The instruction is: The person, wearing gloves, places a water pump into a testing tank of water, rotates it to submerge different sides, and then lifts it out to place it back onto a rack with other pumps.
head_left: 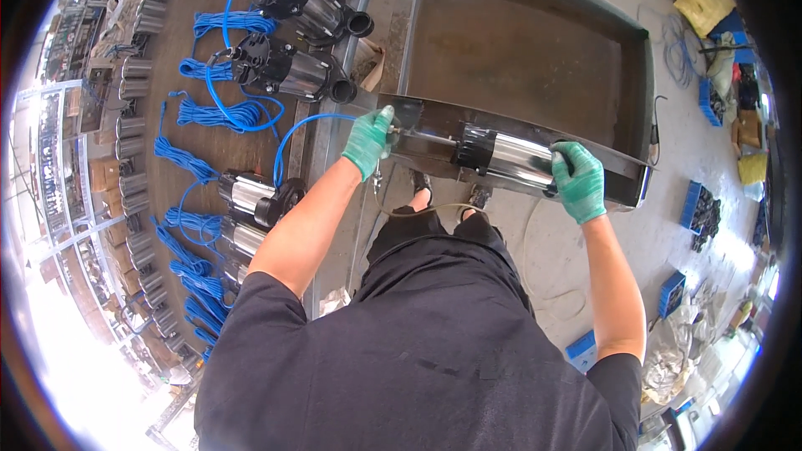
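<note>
Far left, a row of grey metal cylinders runs along the edge of a long brown desk. Just right of them lie coiled blue cables, bundle after bundle, from far to near. Among the cables rest several finished pumps with shiny steel bodies and black ends, lying on their sides; one more such pump sits nearer, beside the person's left upper arm.

The left hand, in a green glove, is closed around a thin tool whose shaft points right toward the black end of the steel pump. That pump lies on its side on the near rim of a large, shallow metal tank, in the middle of the scene, between the two hands.

The right hand, also in a green glove, grips the right end of the steel pump, fingers wrapped over it.

Further right, on the concrete floor, stand small blue crates holding dark parts, and a yellow sack lies far right.
</note>
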Demonstrator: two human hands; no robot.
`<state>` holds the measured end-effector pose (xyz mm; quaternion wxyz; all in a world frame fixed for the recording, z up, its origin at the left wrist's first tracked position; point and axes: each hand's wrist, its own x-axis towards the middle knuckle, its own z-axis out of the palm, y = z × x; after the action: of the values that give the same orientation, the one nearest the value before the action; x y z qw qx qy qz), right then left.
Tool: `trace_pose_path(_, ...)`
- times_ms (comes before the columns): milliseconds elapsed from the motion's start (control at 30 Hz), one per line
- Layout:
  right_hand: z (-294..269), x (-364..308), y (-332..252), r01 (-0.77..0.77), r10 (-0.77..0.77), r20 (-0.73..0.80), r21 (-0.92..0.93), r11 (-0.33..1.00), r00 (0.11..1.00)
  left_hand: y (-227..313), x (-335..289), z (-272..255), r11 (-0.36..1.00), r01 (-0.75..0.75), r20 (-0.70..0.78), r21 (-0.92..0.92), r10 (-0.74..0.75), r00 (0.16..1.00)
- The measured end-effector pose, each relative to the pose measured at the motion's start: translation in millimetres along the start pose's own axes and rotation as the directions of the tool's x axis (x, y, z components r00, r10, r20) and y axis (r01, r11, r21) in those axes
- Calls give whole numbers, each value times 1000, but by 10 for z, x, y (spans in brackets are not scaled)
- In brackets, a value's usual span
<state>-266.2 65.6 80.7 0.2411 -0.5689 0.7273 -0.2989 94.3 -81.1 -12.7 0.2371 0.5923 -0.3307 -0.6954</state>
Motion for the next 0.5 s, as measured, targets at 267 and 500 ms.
trace_pose_path(267,19,6,1,38,-39,-21,-13,999,999,-47,58,54,983,-69,-53,170,79,995)
trace_pose_path(500,31,-8,-41,17,-17,-32,-5,1000,999,-5,23,73,981,-62,-48,181,72,996)
